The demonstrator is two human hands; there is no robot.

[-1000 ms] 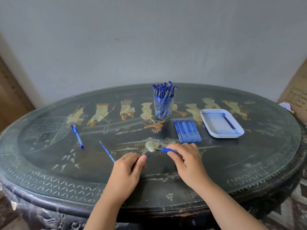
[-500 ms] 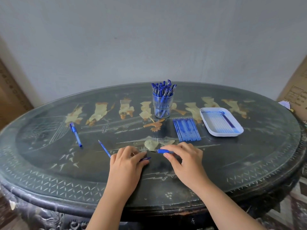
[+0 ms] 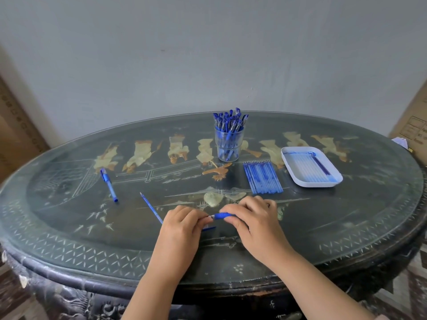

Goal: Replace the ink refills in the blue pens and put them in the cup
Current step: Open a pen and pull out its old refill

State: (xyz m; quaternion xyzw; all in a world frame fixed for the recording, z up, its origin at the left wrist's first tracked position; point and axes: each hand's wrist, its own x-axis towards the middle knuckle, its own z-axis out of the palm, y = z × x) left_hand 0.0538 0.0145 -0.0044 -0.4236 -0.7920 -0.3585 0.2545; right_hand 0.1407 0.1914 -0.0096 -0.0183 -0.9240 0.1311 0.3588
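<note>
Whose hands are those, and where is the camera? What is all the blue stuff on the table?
There is no machine here. These are a person's two hands, filmed by a camera worn on their head and looking down. The left hand and right hand together pinch one blue pen. On the dark oval table stand a clear cup full of blue pens, a row of refills and a white tray. A spare pen and a loose refill lie to the left.
</note>
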